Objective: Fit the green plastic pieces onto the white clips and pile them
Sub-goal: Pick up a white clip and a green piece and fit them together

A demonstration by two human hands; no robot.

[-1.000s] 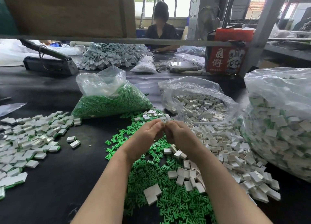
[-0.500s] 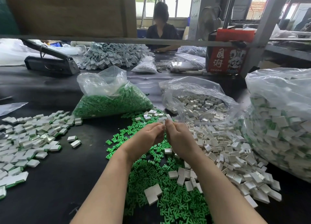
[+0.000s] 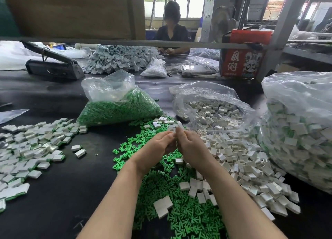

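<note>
My left hand and my right hand meet fingertip to fingertip above a spread of loose green plastic pieces. Between the fingertips a small white clip shows, pinched by both hands; whether a green piece is in it is hidden. Loose white clips lie heaped to the right of my right hand. A pile of assembled white-and-green clips lies at the left of the table.
A clear bag of green pieces and an open bag of white clips sit behind my hands. A big bag of assembled clips fills the right. A person sits across the black table; a red box stands far right.
Both hands have lifted slightly and opened a little at the fingertips, so the white clip now shows between them. The piles have not moved.
</note>
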